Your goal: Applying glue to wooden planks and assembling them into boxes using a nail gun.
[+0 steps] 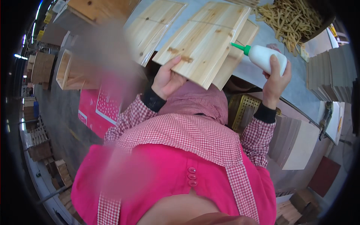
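My left hand grips the near left corner of a pale wooden panel, thumb on top and fingers beneath. The panel is tilted, and dark knots show on its face. In my right hand is a white squeeze bottle with a green nozzle. The nozzle tip points left, at the panel's right edge; whether it touches cannot be told. Under the panel on the right, another wooden board partly shows. Farther left lies a second knotty panel on the blue-grey table.
Rubbery tan strips are heaped in a container at the back right. Stacked grey boards stand at the right, more boards below the table. A yellow perforated crate sits under the edge. Wooden boxes and a pink carton are left.
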The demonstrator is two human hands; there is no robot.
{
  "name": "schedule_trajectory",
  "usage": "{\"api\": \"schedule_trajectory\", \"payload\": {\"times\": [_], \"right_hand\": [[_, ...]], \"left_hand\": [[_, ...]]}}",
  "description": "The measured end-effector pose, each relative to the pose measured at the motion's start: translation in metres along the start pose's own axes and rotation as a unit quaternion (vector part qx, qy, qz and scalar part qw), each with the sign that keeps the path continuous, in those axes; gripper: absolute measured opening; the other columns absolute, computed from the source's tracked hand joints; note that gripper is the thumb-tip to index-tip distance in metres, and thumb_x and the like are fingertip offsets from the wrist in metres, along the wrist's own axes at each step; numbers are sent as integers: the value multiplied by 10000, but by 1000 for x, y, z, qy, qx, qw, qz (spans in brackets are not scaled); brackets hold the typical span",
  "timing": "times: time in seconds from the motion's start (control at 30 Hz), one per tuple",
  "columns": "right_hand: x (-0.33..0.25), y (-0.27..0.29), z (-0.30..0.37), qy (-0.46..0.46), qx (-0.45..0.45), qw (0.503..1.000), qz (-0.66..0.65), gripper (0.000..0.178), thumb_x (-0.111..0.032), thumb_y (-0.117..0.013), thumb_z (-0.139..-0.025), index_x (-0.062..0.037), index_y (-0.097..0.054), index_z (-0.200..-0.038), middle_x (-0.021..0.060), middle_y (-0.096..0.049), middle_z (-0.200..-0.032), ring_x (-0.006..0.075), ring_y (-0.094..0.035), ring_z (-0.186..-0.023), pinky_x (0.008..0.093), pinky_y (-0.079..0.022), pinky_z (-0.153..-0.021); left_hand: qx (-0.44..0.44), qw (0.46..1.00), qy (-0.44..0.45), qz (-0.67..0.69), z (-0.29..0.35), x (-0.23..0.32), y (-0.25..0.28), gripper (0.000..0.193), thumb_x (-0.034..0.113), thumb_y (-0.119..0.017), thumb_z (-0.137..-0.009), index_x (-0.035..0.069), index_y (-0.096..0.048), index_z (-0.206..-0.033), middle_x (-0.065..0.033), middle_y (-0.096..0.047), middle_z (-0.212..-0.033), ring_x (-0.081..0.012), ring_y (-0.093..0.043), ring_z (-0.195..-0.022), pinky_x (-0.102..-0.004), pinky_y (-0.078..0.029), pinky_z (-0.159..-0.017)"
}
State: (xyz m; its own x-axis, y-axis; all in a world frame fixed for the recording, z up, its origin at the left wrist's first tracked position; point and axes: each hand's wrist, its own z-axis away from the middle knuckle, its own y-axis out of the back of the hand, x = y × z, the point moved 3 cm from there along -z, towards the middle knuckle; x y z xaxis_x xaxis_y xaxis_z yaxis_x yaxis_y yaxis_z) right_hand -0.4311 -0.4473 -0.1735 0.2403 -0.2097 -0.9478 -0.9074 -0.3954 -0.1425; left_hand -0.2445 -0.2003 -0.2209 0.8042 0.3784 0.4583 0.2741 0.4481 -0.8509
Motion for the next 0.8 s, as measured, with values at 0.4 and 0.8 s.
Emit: {"api": "schedule_trajectory", "payload": {"times": [0.4, 0.8], "right_hand": [[-28, 15, 84, 72, -60, 995, 18, 330, -210, -672, -852, 0, -538, -1069, 65, -567, -951, 146, -527, -875, 288, -433, -795], [-26, -4, 64, 40, 38, 979, -199, 454, -313, -601, -863, -26, -460, -1185, 81, -549, -925, 150, -552, -672, 233, -411, -459]], "left_hand": [[-45, 998, -51, -8, -3, -4, -4, 392, 117, -566, -923, 0, -435, -1274, -139, -551, -1240, -250, -542, -1154, -397, -443, -1010], [-77, 970, -229, -35, 15, 55, -34, 443, 90, -594, -885, 67, -441, -1300, -112, -543, -1253, -263, -509, -1180, -439, -374, -1063]]}}
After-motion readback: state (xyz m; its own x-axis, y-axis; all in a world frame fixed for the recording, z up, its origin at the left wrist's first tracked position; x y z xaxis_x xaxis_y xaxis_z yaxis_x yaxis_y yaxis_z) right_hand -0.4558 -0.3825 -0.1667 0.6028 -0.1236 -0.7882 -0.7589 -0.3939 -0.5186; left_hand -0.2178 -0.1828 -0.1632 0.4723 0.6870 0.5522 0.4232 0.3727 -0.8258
